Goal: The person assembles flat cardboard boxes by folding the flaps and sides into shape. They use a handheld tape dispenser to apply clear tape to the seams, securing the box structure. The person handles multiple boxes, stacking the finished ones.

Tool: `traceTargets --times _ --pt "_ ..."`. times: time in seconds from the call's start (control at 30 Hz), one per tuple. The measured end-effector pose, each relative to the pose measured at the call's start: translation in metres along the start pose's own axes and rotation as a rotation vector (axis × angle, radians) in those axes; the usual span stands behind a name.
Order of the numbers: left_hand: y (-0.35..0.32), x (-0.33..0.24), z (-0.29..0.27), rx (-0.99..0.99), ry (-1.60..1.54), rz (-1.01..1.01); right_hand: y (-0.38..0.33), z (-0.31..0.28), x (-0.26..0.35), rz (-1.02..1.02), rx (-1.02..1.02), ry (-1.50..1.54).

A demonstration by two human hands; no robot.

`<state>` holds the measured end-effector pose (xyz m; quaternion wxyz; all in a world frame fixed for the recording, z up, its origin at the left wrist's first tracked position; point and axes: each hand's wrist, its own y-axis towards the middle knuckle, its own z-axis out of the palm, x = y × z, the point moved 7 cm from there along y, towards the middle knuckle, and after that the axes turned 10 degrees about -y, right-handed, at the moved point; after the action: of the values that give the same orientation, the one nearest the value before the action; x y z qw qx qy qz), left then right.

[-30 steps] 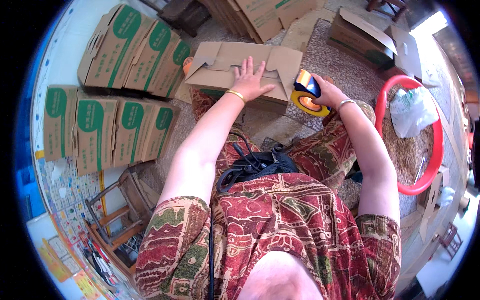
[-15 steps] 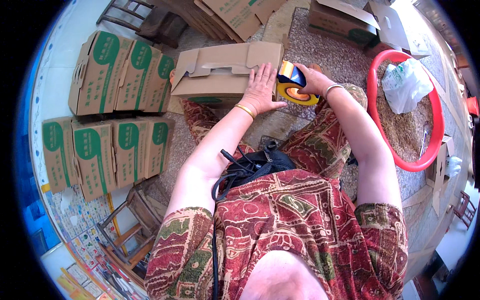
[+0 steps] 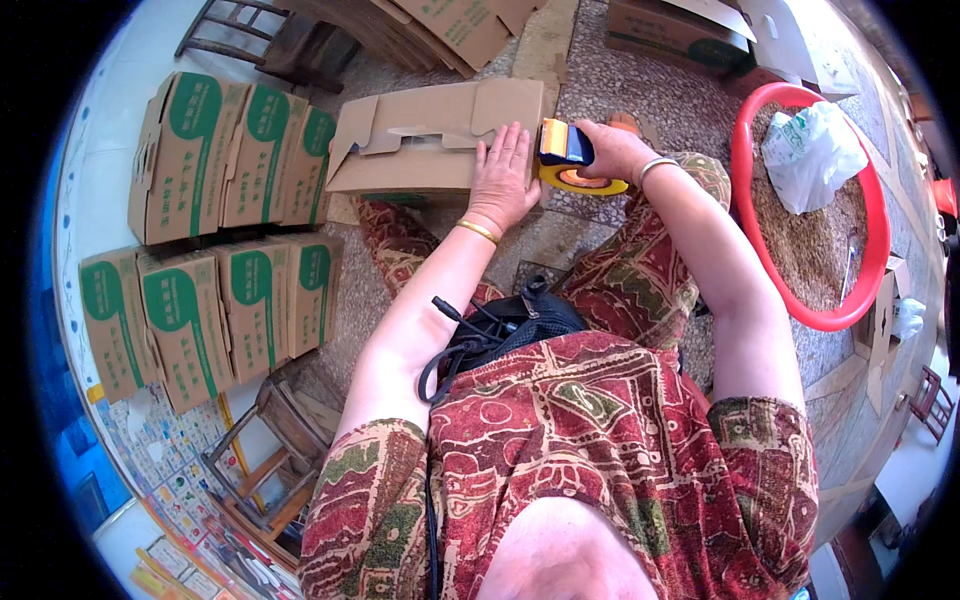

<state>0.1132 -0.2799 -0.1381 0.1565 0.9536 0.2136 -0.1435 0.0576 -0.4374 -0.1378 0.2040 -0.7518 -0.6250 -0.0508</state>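
1. The left hand (image 3: 503,175) lies flat, fingers spread, pressing on the right end of the cardboard box (image 3: 430,140) that rests across the person's knees.
2. The right hand (image 3: 612,150) is clenched around a tape dispenser (image 3: 572,160), blue-bodied with a yellow roll, set against the box's right edge just beside the left fingertips.
3. To the left, finished boxes with green panels (image 3: 225,215) stand in two rows on the floor.
4. To the right, a red hoop-rimmed sieve (image 3: 745,215) holds a white plastic bag (image 3: 810,155).
5. A black pouch (image 3: 510,325) sits in the lap.
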Motion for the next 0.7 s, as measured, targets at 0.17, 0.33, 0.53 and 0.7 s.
traceTargets --times 0.17,0.33,0.53,0.7 --pt "-0.021 0.025 -0.015 0.009 -0.073 -0.02 0.002 0.009 0.023 -0.073 0.035 0.026" --pt "-0.03 0.054 -0.021 -0.032 -0.065 -0.032 0.007 0.033 0.033 -0.051 0.014 0.123" --pt "-0.036 0.057 -0.012 0.011 -0.079 -0.022 0.005 0.066 0.024 0.01 0.007 0.192" --pt "-0.036 0.059 -0.008 0.016 -0.048 -0.017 0.0 0.088 0.021 0.074 0.041 0.2"
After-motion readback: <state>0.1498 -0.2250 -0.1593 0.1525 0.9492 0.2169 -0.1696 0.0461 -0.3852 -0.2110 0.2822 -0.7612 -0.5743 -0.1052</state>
